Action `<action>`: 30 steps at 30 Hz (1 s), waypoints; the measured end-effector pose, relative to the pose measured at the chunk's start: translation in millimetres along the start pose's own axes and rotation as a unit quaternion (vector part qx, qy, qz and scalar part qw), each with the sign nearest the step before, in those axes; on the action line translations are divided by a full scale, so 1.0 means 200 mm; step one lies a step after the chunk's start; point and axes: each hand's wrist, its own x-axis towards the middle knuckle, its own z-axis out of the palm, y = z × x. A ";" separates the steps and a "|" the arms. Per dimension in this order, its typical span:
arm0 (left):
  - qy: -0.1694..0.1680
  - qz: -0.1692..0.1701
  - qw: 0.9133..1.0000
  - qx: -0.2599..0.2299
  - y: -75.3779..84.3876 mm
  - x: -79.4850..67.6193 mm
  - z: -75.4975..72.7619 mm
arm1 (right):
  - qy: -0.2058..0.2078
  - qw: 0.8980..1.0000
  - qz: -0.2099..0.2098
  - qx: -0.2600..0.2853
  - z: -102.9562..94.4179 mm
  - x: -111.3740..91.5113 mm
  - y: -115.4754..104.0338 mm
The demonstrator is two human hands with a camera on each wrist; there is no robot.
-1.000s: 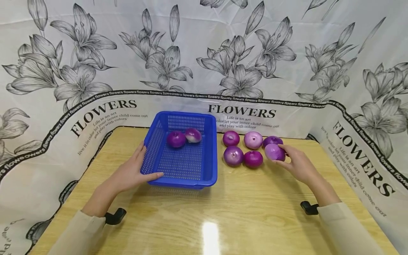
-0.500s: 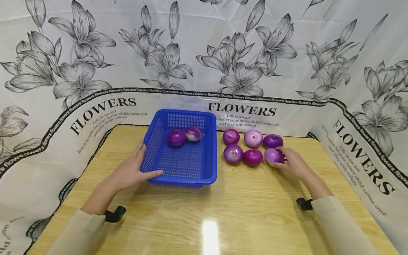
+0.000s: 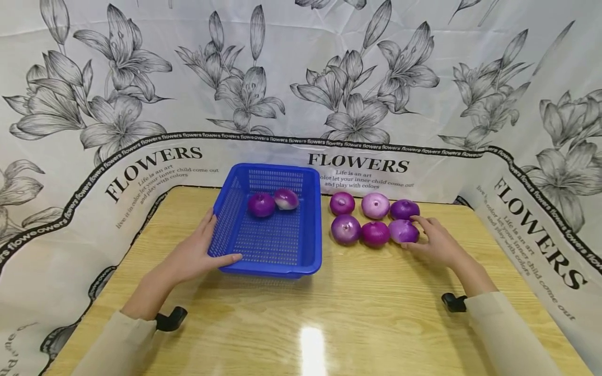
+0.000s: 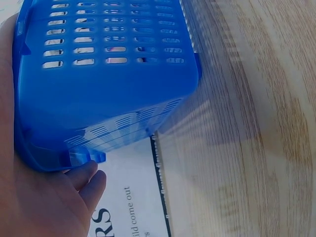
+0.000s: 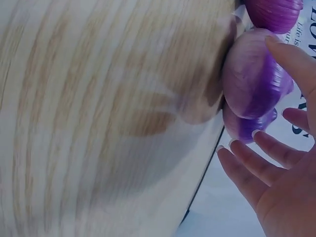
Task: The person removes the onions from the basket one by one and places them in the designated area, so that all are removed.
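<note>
My left hand (image 3: 192,257) grips the near left corner of a blue plastic basket (image 3: 277,268), thumb over the near rim and fingers along the left side. Two red onions lie in it: a dark one (image 3: 261,204) and a paler one (image 3: 286,199). On the right, my right hand (image 3: 437,244) is beside the front right red onion (image 3: 403,231), fingers spread and loosely straight. In the right wrist view, the thumb is at this onion (image 5: 247,74), while the other fingers (image 5: 252,165) stand apart from it. More red onions (image 3: 375,234) form two rows here.
The wooden table (image 3: 263,324) extends in front of the basket and onions. A white flower-printed cloth (image 3: 263,104) walls the back and sides. A dark onion (image 3: 404,210) sits directly behind the front right one.
My right hand has set the pale onion down at the front right, beside the others, and loosened its fingers from it. My left hand and the basket stay where they were.
</note>
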 end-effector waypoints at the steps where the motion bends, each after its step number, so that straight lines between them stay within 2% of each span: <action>1: 0.000 -0.003 1.000 0.000 0.00 0.00 0.00 | -0.001 1.000 0.000 -0.001 -0.01 -0.01 0.00; 8: 0.000 -0.001 1.000 0.002 0.00 -0.01 0.01 | 0.012 1.000 -0.027 -0.004 -0.09 -0.05 -0.12; 16: 0.000 -0.003 1.000 0.003 -0.01 -0.01 0.01 | 0.034 0.994 -0.101 0.012 -0.16 -0.01 -0.39; 22: -0.003 -0.005 1.000 0.002 -0.01 -0.01 0.01 | 0.042 0.986 -0.157 0.032 -0.14 0.06 -0.57; 30: -0.001 -0.006 1.000 0.008 -0.01 -0.01 0.01 | 0.020 0.980 -0.187 0.058 -0.07 0.22 -0.79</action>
